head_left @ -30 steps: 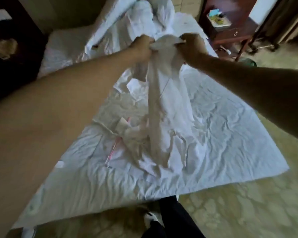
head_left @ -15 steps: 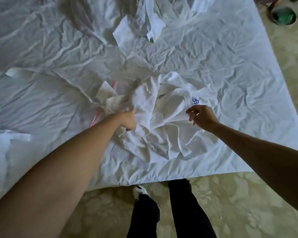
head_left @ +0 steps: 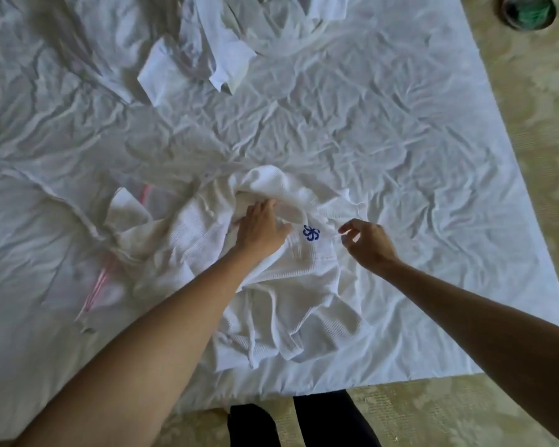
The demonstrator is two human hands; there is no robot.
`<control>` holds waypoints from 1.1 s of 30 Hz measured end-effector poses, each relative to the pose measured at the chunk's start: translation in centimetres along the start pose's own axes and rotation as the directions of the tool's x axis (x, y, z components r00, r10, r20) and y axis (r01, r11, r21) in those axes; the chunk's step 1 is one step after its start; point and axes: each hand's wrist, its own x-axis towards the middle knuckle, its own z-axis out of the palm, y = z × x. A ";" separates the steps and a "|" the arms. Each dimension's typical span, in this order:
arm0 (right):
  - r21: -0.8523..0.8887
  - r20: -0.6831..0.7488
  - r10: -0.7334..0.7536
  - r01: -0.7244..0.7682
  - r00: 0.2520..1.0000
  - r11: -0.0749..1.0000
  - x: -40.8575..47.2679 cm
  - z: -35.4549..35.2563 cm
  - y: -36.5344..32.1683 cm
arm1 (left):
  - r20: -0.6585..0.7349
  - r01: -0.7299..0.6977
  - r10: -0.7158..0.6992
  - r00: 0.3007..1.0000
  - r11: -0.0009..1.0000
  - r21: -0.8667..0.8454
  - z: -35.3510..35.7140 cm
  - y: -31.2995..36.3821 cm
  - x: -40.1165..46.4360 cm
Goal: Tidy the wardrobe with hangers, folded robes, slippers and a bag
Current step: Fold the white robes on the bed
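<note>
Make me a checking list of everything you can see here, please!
Surface: wrinkled white bed sheet.
Job's things: white robe lying crumpled, blue logo facing up; nothing folded yet.
Clutter: more white cloth at the far end; clear bag with pink stripes partly under the robe.
Hands: left hand rests flat on the robe; right hand pinches its edge.
Cables: nothing seen.
Surroundings: patterned carpet, green-lined bin.
</note>
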 end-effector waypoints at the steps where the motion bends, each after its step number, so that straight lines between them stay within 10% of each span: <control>1: 0.007 0.001 -0.040 0.040 0.999 0.999 0.6 0.8 0.0 | -0.043 0.022 -0.023 0.999 1.000 -0.019 0.8 0.1 1.1; 7: 0.142 -0.032 -0.183 0.185 0.983 0.972 -0.6 6.3 -0.9 | -0.298 -0.015 0.049 0.953 0.993 0.117 2.3 -1.0 4.1; 13: 0.114 0.028 -0.405 0.399 0.914 0.910 -6.0 12.3 -4.6 | 0.205 -0.082 0.057 0.977 0.990 0.116 0.1 -5.7 2.4; 23: 0.135 0.171 -0.558 0.541 0.812 0.830 -9.3 19.4 -12.4 | 0.063 0.187 -0.206 0.977 0.956 0.225 -5.2 -20.7 -7.9; 28: 0.200 0.146 -0.484 0.454 0.863 0.868 -10.6 19.0 -13.2 | 0.089 0.216 -0.247 0.965 0.939 0.269 -6.8 -23.2 -9.6; 33: 0.161 -0.143 -0.107 0.130 0.984 0.978 -11.5 17.4 -9.7 | 0.084 0.179 -0.216 0.973 0.930 0.322 -7.7 -22.5 -8.7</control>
